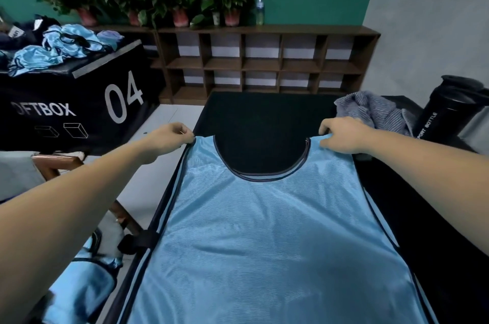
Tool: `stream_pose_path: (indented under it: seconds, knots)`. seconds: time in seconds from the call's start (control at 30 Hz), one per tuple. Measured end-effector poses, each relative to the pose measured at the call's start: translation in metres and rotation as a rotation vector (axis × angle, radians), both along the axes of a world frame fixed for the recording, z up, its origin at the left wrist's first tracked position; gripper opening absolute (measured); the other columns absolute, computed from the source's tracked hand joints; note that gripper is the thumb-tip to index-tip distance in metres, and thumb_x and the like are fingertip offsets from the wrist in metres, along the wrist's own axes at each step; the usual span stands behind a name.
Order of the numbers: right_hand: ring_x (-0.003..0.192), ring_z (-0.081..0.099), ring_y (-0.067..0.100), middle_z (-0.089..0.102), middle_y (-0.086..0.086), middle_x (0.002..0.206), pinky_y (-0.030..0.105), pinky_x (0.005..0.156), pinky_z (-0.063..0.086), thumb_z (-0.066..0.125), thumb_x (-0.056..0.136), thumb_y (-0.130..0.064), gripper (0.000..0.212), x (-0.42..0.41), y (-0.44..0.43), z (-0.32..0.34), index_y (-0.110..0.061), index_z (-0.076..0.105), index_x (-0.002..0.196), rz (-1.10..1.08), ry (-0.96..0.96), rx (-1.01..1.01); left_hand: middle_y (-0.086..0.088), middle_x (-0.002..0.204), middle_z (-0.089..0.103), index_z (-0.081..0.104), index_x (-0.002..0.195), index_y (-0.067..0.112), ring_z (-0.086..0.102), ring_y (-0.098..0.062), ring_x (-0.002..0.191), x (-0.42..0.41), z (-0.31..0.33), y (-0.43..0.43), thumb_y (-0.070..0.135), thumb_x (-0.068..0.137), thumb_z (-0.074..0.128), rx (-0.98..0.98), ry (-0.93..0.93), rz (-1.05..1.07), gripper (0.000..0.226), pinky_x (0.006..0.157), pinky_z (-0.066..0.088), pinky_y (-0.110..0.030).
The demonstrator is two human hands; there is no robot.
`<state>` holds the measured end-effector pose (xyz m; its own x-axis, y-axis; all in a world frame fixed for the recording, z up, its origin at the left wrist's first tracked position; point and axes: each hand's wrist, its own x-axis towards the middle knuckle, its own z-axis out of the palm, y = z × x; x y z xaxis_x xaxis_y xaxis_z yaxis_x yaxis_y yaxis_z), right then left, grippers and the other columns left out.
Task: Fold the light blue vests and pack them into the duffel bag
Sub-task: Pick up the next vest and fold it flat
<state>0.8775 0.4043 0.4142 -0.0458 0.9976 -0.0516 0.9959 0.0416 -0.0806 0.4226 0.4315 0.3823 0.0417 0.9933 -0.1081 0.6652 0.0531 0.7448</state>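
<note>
1. Spread flat on the black table, one light blue vest lies unfolded.
2. At the table's left edge the left hand pinches one shoulder strap. Toward the table's right side the right hand pinches the other.
3. Far left of the table, crumpled vests wait on a black box.
4. Below the table's left edge lies blue cloth; whether it is packed, I cannot tell.
5. I judge most of the work remains.

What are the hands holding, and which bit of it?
The vest, by its two shoulder straps: the left hand pinches the left strap's end, the right hand the right one's.
</note>
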Motion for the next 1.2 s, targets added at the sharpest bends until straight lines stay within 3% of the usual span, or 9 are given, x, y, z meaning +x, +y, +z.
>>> stream_pose_path:
  seconds: [0.07, 0.23, 0.37, 0.5, 0.73, 0.9, 1.0, 1.1, 1.2]
  knots:
    - [0.094, 0.060, 0.020, 0.066, -0.009, 0.086, 0.038, 0.082, 0.041, 0.070, 0.093, -0.032, 0.008, 0.001, 0.001, 0.002, -0.028, 0.064, 0.097, 0.002, 0.028, 0.002, 0.004, 0.103, 0.073, 0.073, 0.106, 0.015, 0.061, -0.015, 0.094, 0.002, 0.004, -0.004, 0.029, 0.097, 0.072, -0.019, 0.020, -0.041, 0.017, 0.078, 0.042, -0.027]
    - [0.090, 0.061, 0.019, 0.066, -0.006, 0.086, 0.037, 0.073, 0.045, 0.063, 0.095, -0.015, 0.010, 0.003, -0.002, 0.007, -0.023, 0.067, 0.091, 0.009, 0.065, 0.011, -0.007, 0.101, 0.076, 0.075, 0.097, 0.014, 0.067, -0.024, 0.104, 0.000, 0.006, -0.004, 0.016, 0.096, 0.073, -0.009, 0.089, -0.073, 0.003, 0.098, 0.050, -0.037]
    - [0.087, 0.060, 0.014, 0.065, -0.006, 0.088, 0.028, 0.063, 0.041, 0.062, 0.097, -0.011, 0.011, 0.006, -0.003, 0.009, -0.020, 0.068, 0.094, 0.025, 0.079, 0.042, -0.009, 0.092, 0.073, 0.070, 0.099, 0.002, 0.064, -0.021, 0.087, 0.005, 0.009, -0.004, 0.014, 0.095, 0.072, 0.051, 0.050, 0.005, 0.013, 0.078, 0.050, -0.031]
    - [0.081, 0.057, 0.007, 0.065, -0.006, 0.086, 0.027, 0.061, 0.041, 0.061, 0.098, -0.010, 0.014, 0.010, -0.004, 0.009, -0.021, 0.068, 0.094, 0.033, 0.063, 0.055, -0.010, 0.100, 0.078, 0.064, 0.111, 0.009, 0.067, -0.021, 0.083, 0.001, 0.011, -0.003, 0.014, 0.098, 0.065, 0.054, -0.065, 0.126, 0.015, 0.068, 0.046, -0.031]
    - [0.085, 0.061, 0.014, 0.067, -0.003, 0.090, 0.037, 0.073, 0.051, 0.061, 0.098, -0.012, 0.014, 0.009, -0.004, 0.008, -0.024, 0.067, 0.096, 0.031, 0.025, 0.042, -0.006, 0.106, 0.070, 0.071, 0.118, 0.032, 0.062, -0.020, 0.094, -0.001, 0.013, -0.008, 0.019, 0.098, 0.067, -0.046, -0.016, -0.074, 0.023, 0.080, 0.044, -0.033]
    - [0.089, 0.062, 0.017, 0.069, -0.001, 0.098, 0.036, 0.076, 0.051, 0.062, 0.099, -0.013, 0.012, 0.012, -0.001, 0.007, -0.023, 0.067, 0.104, 0.015, 0.037, 0.020, 0.002, 0.117, 0.069, 0.076, 0.112, 0.032, 0.063, -0.018, 0.110, 0.014, 0.013, -0.006, 0.028, 0.107, 0.050, 0.061, 0.044, -0.049, 0.027, 0.106, 0.047, -0.038]
    - [0.090, 0.063, 0.018, 0.070, 0.000, 0.097, 0.033, 0.072, 0.048, 0.064, 0.098, -0.013, 0.010, 0.012, 0.000, 0.009, -0.021, 0.068, 0.101, 0.015, 0.052, 0.024, 0.002, 0.109, 0.073, 0.074, 0.105, 0.027, 0.066, -0.018, 0.103, 0.023, 0.018, -0.001, 0.042, 0.098, 0.066, 0.049, 0.102, -0.034, 0.019, 0.094, 0.050, -0.036]
    - [0.094, 0.062, 0.020, 0.070, -0.001, 0.096, 0.032, 0.069, 0.042, 0.064, 0.098, -0.012, 0.008, 0.012, -0.003, 0.013, -0.019, 0.069, 0.096, 0.013, 0.073, 0.031, -0.006, 0.102, 0.073, 0.069, 0.102, 0.019, 0.068, -0.028, 0.103, 0.026, 0.020, 0.004, 0.025, 0.085, 0.085, -0.011, 0.241, -0.049, 0.024, 0.084, 0.052, -0.037]
    - [0.090, 0.063, 0.018, 0.070, -0.002, 0.095, 0.031, 0.069, 0.045, 0.065, 0.096, -0.013, 0.009, 0.011, -0.008, 0.021, -0.021, 0.068, 0.094, 0.004, 0.120, 0.044, -0.007, 0.097, 0.073, 0.072, 0.099, 0.012, 0.067, -0.029, 0.102, 0.026, 0.028, 0.002, 0.010, 0.086, 0.082, -0.023, 0.204, -0.045, 0.016, 0.080, 0.052, -0.034]
